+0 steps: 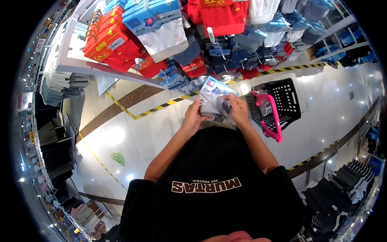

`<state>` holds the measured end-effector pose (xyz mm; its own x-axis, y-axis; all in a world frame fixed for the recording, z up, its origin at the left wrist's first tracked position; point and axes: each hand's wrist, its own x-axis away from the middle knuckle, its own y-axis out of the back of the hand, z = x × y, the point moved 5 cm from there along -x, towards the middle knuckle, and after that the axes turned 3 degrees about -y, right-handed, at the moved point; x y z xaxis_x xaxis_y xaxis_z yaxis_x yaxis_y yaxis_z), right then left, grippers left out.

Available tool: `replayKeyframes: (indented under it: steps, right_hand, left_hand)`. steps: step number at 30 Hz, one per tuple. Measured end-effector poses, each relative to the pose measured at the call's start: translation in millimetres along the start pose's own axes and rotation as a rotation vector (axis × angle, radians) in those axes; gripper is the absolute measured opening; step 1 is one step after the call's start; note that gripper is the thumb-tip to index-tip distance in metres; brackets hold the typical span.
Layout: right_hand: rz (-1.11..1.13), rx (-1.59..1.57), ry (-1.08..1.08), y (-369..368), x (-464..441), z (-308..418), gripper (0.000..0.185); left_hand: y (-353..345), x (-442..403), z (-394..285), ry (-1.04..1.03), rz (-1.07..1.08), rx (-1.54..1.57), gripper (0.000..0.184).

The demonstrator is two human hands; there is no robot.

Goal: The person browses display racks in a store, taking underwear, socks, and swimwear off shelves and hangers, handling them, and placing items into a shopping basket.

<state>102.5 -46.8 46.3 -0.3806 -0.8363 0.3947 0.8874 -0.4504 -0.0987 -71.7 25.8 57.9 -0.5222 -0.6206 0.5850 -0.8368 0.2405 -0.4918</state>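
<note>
In front of my chest is a packaged garment (210,101), pale grey with a blue and white card at its top. My left hand (194,116) grips the package along its left edge. On the other side my right hand (238,108) has its fingers closed on the right part of the package, where a darker grey fold shows. Just right of my right hand stands a black shopping basket (287,101) with a pink handle (275,117) on the floor.
A white rack (68,60) ahead bears hanging packs in red (219,18), white and blue. Folded clothes (54,86) fill shelves at the left. More dark clothes (322,197) lie at the lower right. Yellow and black tape (161,107) crosses the tiled floor.
</note>
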Motion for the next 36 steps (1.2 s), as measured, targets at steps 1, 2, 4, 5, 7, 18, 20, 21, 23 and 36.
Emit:
replayKeyframes:
  steps: [1,2,4,5,7,18,20,21,23,36]
  right_hand:
    - [0.009,0.014,0.100,-3.5,0.1,6.5,0.037]
    - [0.017,0.029,0.201,-5.7,1.3,13.2,0.035]
    - [0.052,0.054,0.225,-7.4,3.4,23.3,0.030]
    - [0.071,0.067,0.238,-8.1,3.4,27.0,0.029]
    - [0.053,0.073,0.269,-2.0,-3.8,30.1,0.031]
    - [0.028,-0.012,0.469,44.9,-124.0,79.5,0.039]
    - [0.022,0.041,0.468,50.1,-147.1,84.3,0.036]
    - [0.021,0.067,0.468,49.6,-152.0,89.1,0.035]
    - [0.005,0.015,0.448,49.5,-158.9,94.3,0.033]
    - [0.037,-0.104,0.381,44.2,-172.8,93.5,0.028]
  left_hand:
    - [-1.7,0.8,0.1,0.023,-0.008,0.030,0.037]
    - [-0.8,-1.4,1.5,-0.017,0.006,0.011,0.036]
    - [6.5,-9.7,10.0,-0.103,0.032,-0.026,0.036]
    - [10.5,-12.4,14.0,-0.117,0.070,-0.159,0.034]
    - [16.5,-14.1,18.2,-0.150,0.143,-0.423,0.031]
    - [38.1,-8.8,20.5,-0.100,-0.011,-0.395,0.026]
    - [42.8,-5.2,22.4,-0.096,-0.011,-0.395,0.027]
    - [42.9,-2.4,22.0,-0.100,-0.006,-0.395,0.027]
    - [46.6,0.7,23.4,-0.097,-0.009,-0.386,0.027]
    - [61.0,3.6,27.7,-0.077,-0.034,-0.369,0.026]
